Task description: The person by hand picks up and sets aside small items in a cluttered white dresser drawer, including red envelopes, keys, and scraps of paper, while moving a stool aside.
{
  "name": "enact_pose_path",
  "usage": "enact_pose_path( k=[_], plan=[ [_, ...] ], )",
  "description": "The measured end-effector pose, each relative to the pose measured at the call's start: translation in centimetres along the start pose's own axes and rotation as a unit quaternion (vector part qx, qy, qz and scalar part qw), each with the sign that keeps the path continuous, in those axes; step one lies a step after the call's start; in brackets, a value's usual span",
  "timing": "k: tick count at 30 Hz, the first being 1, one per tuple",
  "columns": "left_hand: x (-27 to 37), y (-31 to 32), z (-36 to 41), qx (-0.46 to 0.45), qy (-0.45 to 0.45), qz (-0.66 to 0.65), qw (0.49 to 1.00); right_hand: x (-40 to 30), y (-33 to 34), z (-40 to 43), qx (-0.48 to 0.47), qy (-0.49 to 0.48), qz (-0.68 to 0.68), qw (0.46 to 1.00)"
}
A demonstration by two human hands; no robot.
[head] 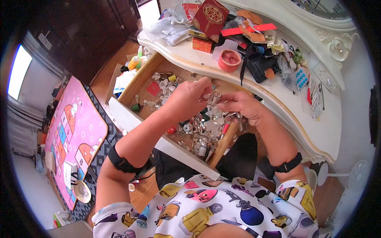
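Observation:
An open wooden drawer [135, 80] full of small items lies below my hands. My left hand [192, 93] is above its middle, fingers bent, pinching something small that I cannot make out. To its right, my right hand [242, 107] holds several small metallic pieces, perhaps clips, at the drawer's right side. Between the hands is a pale round item [216, 95]. Beneath them lies a heap with a white bobbin [186, 128], a spool of white thread [202, 150] and many shiny metal bits. Towards the left side are a dark green thread spool [135, 107], a yellow spool [172, 78] and a red square [153, 88].
The white dresser top [321, 136] curves behind the drawer, bearing a round pink container [229, 60], a red patterned box [202, 45], a black pouch [262, 68] and a blister pack [301, 78]. A pink play mat [80, 119] lies on the floor at left.

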State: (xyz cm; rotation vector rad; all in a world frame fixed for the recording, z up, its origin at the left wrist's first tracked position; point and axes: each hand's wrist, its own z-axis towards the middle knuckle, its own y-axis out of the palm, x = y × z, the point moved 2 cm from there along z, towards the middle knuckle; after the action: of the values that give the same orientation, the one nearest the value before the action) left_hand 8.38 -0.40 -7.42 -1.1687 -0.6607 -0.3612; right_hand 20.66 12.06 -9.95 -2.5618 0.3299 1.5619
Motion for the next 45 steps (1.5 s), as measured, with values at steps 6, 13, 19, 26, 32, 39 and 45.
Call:
enact_pose_path(
  k=[6, 13, 19, 26, 32, 39, 45],
  plan=[
    [-1.4, -0.6, -0.9, 0.066, -0.052, -0.159, 0.984, -1.0, 0.9, -0.4, 0.031, -0.029, 0.018, 0.999],
    [-1.3, 0.8, -2.6, -0.035, -0.241, -0.478, 0.844, -1.4, 1.4, -0.5, 0.112, -0.204, 0.063, 0.970],
    [-1.6, 0.8, -3.0, -0.047, -0.243, -0.495, 0.833, -1.6, 1.2, -0.5, 0.184, -0.283, -0.030, 0.941],
    [-1.5, 0.0, -2.7, 0.000, -0.207, -0.540, 0.816, -1.8, 1.0, -1.0, 0.223, -0.286, 0.010, 0.932],
    [-1.1, -0.1, -2.4, 0.001, -0.201, -0.643, 0.739, -2.3, 0.5, -1.8, 0.252, -0.326, -0.004, 0.911],
    [0.0, -0.7, -2.1, 0.038, -0.204, -0.616, 0.760, -2.4, 0.5, -2.4, 0.262, -0.346, -0.001, 0.901],
    [1.0, -0.1, -1.9, -0.019, -0.173, -0.638, 0.750, -2.6, 1.1, -2.7, 0.250, -0.395, -0.058, 0.882]
  ],
)
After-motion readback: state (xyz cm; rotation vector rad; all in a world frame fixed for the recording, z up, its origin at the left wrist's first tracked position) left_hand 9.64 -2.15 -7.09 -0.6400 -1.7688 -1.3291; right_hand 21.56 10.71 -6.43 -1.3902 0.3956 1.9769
